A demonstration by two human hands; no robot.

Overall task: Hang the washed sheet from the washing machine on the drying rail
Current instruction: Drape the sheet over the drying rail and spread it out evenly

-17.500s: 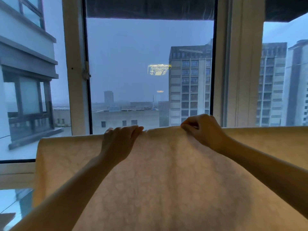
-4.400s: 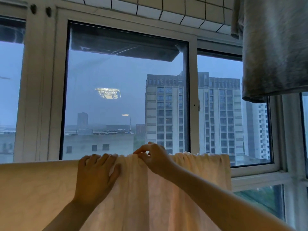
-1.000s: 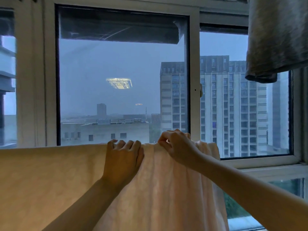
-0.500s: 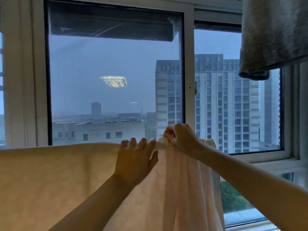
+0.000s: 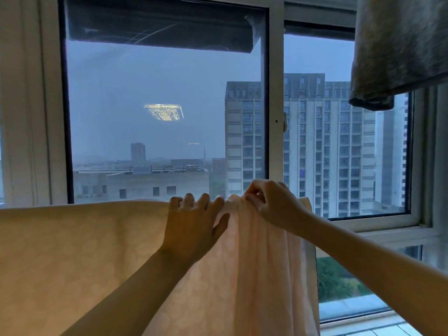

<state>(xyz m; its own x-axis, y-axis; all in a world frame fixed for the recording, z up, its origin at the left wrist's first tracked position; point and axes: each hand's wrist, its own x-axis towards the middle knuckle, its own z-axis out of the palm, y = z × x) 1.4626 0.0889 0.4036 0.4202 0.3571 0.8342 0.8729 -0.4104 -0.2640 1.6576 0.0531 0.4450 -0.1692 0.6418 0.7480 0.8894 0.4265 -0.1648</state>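
Note:
A pale cream patterned sheet (image 5: 72, 258) hangs across the lower view, draped over a rail that it hides. Its left part lies flat; its right part is bunched into vertical folds. My left hand (image 5: 194, 226) rests flat against the sheet just below the top edge, fingers spread and reaching over the fold. My right hand (image 5: 271, 202) pinches the gathered top edge of the sheet between thumb and fingers, just right of the left hand. The sheet's right end hangs just beyond my right hand.
A large window with white frames (image 5: 275, 117) stands directly behind the sheet, with tall buildings outside. A grey garment (image 5: 400, 49) hangs at the upper right. The window sill (image 5: 388, 234) runs under my right forearm.
Both hands stay at the top edge by the bunched folds. My left hand's fingers have spread wider over the fold. The right hand still pinches the gathered edge, nearly in place.

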